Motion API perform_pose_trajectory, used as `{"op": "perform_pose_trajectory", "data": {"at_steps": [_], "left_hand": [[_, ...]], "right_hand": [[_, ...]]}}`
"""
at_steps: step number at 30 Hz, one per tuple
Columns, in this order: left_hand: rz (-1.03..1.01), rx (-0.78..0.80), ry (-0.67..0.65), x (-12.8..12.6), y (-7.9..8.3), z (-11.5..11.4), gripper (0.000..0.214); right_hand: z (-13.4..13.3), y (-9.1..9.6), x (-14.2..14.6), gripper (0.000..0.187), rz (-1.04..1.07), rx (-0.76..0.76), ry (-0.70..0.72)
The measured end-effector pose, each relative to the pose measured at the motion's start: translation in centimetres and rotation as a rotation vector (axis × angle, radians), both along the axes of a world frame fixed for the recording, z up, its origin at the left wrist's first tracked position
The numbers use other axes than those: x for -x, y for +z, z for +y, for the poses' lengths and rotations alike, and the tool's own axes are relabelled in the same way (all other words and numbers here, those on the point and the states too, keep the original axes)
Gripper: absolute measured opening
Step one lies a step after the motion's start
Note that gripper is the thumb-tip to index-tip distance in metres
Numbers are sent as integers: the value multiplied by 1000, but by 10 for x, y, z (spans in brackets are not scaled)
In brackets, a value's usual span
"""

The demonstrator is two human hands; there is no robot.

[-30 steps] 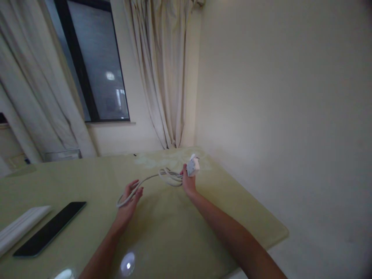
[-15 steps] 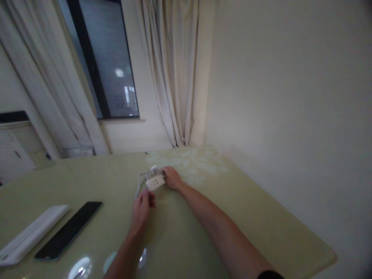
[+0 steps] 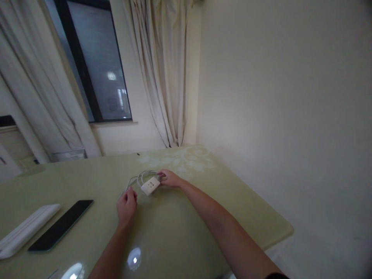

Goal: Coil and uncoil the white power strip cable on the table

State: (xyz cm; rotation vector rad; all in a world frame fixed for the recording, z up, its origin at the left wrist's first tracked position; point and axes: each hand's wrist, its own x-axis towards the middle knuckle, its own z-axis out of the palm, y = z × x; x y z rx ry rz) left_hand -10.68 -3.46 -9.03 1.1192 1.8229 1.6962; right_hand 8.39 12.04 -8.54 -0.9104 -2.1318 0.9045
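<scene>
A white power strip point(image 3: 150, 186) with a socket face is held up over the table, a pale cable point(image 3: 140, 177) looped behind it. My right hand point(image 3: 168, 178) is closed at the strip's right end, its fingers around the bunched cable there. To the left, my left hand point(image 3: 127, 202) is closed in a pinch, with the cable running to its fingertips. A gap lies between my left hand and the strip's socket block.
A long black flat object point(image 3: 61, 226) and a long white object point(image 3: 27, 229) lie at the left on the glossy greenish table point(image 3: 180, 236). A small dark item point(image 3: 138, 154) sits near the far edge. A wall borders the right side.
My left hand has moved left, away from the socket block, drawing cable with it. The strip has tilted, and its cable loops have opened wider. The view has turned slightly right.
</scene>
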Motion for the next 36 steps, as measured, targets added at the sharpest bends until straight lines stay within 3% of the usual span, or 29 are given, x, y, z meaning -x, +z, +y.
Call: {"op": "perform_pose_trajectory", "data": {"at_steps": [4,8,13,16,18,20,23,27,31,36], "left_hand": [[37,6,52,7,2,-7,44],[113,-35,90,8,7,-15,35],[224,-167,61,-21,18,-27,14],[398,-305,-184,-57,20,-27,15],[555,-259,-441,-83,18,-18,12],[651,-146,-534,-106,15,0,9],[694,-30,-443,-123,11,33,4],[850,158,-263,-117,15,65,33],[1030,320,-183,-98,22,75,47],[1143,423,-205,-87,30,75,39]], "right_hand": [[-24,-2,-17,31,99,-6,-79],[-57,-12,-58,15,187,-35,-212],[-77,-22,-96,15,291,-18,-374],[-73,-23,-98,18,334,22,-438],[-70,-23,-96,18,349,39,-459],[-69,-23,-95,18,350,42,-460],[-72,-23,-98,16,323,31,-443],[-77,-22,-106,12,269,12,-438],[-79,-23,-109,11,233,11,-445],[-79,-23,-110,10,209,17,-435]]}}
